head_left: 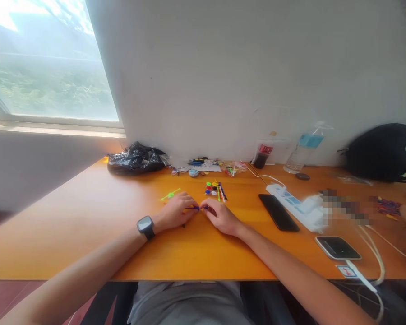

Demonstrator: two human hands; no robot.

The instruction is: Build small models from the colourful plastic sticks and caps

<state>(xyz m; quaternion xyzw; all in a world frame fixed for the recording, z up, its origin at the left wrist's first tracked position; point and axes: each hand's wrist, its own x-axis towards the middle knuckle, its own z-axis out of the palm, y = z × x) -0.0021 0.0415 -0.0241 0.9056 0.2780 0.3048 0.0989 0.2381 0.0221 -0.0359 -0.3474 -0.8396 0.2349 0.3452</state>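
Both hands meet near the middle of the orange table [223,253]. My left hand [177,210], with a watch on its wrist, pinches one end of a small dark blue plastic piece [195,208]. At the other end, the fingers of my right hand [221,217] are closed on the same piece. Its full shape is hidden by the fingers. Just beyond my left hand lies a bright green plastic piece [171,194] with thin arms. Past my right hand sit several small coloured round pieces [211,188], and beside them some thin coloured sticks [220,190].
A black plastic bag [135,159] and small loose parts [203,164] lie along the wall. To the right are a black phone [278,212], a white power strip [292,203], a cola bottle [262,156], a water bottle [303,151] and a charging device [338,248] with a cable.
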